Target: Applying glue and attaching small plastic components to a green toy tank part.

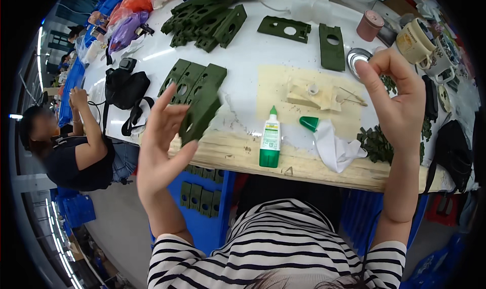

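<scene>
My left hand is over the left front of the table, its thumb and fingers around the edge of a tilted dark green slotted panel. Motion blurs this panel, and my fingers partly cover it. Behind it, several similar green panels lie side by side. My right hand is raised above the right side, fingers curled towards the thumb; whatever may be between the fingertips is hidden. Between my hands stands a white-and-green glue bottle with a pointed tip. Its green cap lies beside a white cloth.
A pile of green panels lies at the back, with two single ones to its right. A small block sits on yellowish paper. Small green pieces, mugs and a black bag flank the area. A co-worker sits left.
</scene>
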`<state>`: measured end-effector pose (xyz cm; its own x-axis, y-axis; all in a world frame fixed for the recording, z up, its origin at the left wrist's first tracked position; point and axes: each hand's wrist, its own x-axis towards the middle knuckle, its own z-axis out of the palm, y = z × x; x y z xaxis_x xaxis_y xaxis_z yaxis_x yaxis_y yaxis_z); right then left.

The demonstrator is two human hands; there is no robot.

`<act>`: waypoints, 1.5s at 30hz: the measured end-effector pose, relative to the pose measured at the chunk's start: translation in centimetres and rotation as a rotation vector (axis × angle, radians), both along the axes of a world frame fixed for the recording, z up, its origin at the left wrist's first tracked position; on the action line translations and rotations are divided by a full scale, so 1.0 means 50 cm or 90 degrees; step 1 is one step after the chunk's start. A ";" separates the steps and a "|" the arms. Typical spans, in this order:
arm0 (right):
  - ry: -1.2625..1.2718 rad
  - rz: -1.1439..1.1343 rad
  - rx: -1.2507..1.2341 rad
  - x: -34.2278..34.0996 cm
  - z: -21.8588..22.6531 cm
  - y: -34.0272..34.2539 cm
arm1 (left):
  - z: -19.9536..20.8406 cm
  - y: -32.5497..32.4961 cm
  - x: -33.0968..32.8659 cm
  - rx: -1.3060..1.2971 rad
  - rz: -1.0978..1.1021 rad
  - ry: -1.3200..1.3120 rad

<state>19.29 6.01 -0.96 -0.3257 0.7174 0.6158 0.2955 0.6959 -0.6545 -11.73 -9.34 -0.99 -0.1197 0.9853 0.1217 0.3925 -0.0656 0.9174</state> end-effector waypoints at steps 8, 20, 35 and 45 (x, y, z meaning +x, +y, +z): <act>-0.059 0.038 -0.044 -0.011 0.003 -0.019 | -0.074 -0.323 -0.235 -0.529 -0.018 -0.182; -0.047 0.041 -0.032 -0.009 0.001 -0.012 | -0.483 -0.523 -0.435 -0.568 0.301 0.323; -0.119 0.126 0.068 -0.048 -0.012 -0.048 | -0.018 -0.065 -0.051 0.001 0.286 0.398; -0.141 0.106 0.141 -0.031 0.003 -0.036 | -0.064 0.108 0.013 0.121 0.188 0.728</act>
<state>17.73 4.23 -0.80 -0.5706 0.4994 0.6519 0.2835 0.8648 -0.4144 -11.07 -3.93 -4.19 -0.0653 0.8926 0.4461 0.9977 0.0671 0.0118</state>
